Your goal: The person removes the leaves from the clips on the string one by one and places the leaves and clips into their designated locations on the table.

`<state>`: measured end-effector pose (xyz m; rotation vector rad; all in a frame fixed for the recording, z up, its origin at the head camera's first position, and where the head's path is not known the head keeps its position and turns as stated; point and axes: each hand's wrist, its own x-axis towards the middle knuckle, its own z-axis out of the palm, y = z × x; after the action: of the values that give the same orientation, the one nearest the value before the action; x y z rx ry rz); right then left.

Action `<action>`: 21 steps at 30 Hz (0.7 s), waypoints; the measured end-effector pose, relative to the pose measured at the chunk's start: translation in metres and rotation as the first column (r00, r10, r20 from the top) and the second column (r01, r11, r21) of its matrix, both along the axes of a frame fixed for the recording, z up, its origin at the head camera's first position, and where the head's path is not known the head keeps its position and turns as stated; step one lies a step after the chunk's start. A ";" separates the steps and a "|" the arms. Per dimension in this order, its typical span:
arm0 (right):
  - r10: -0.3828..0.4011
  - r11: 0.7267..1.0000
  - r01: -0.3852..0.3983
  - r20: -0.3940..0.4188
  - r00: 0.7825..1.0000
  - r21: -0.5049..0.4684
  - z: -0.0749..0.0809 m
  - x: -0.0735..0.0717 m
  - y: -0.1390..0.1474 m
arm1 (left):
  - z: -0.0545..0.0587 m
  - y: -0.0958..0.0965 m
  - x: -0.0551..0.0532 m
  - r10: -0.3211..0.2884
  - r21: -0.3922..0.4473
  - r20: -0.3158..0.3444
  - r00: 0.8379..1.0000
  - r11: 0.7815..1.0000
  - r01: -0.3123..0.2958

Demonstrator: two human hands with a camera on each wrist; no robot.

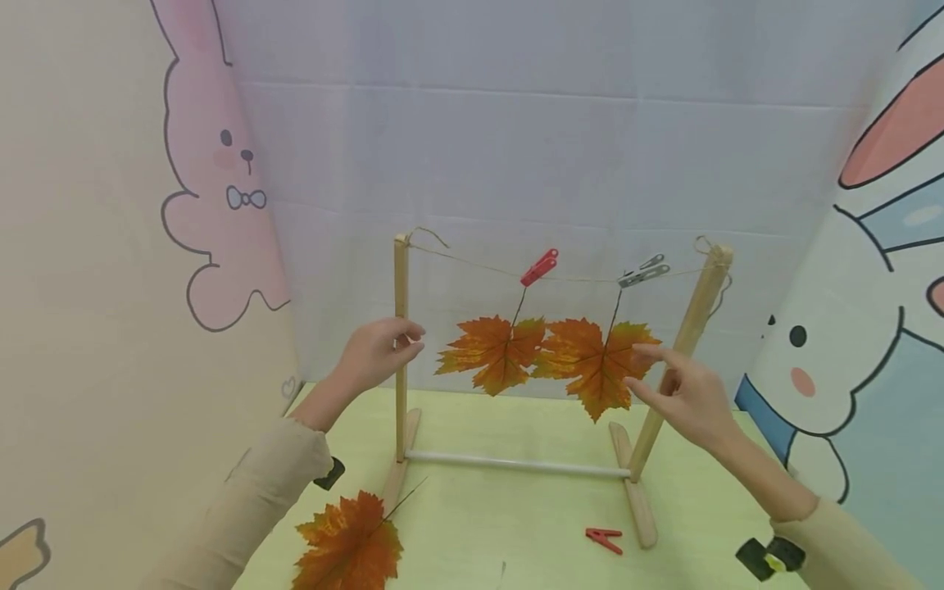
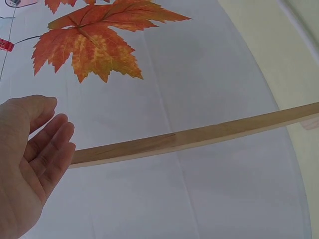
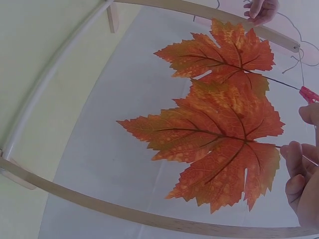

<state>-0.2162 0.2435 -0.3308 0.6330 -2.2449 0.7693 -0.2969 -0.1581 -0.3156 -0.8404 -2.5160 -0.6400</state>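
Note:
Two orange maple leaves hang by their stems from a string (image 1: 472, 265) on a wooden frame. A red clothespin (image 1: 539, 267) clips the left leaf (image 1: 497, 352), and a grey clothespin (image 1: 644, 272) the right leaf (image 1: 596, 360). My right hand (image 1: 686, 397) is at the right leaf's edge, thumb and forefinger apart with nothing between them. In the right wrist view its fingers (image 3: 295, 162) overlap the stem. Beside the left post (image 1: 401, 352), my left hand (image 1: 379, 352) is raised with loosely bent fingers and holds nothing.
A third maple leaf (image 1: 350, 545) lies at the front left of the pale green table (image 1: 509, 524). Another red clothespin (image 1: 605, 539) lies near the frame's right foot (image 1: 640, 512). A white bar (image 1: 516, 465) joins the posts low down. Rabbit-printed cloth hangs on both sides.

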 end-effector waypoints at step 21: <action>0.061 0.998 -0.060 -0.052 0.997 0.026 0.027 -0.016 -0.005 | 0.034 0.041 -0.007 -0.046 -0.044 -0.161 0.986 0.998 0.039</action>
<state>-0.2318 0.2390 -0.3036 0.7279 -2.1986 0.7468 -0.3038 -0.1171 -0.2817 -0.9242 -2.3775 -0.5131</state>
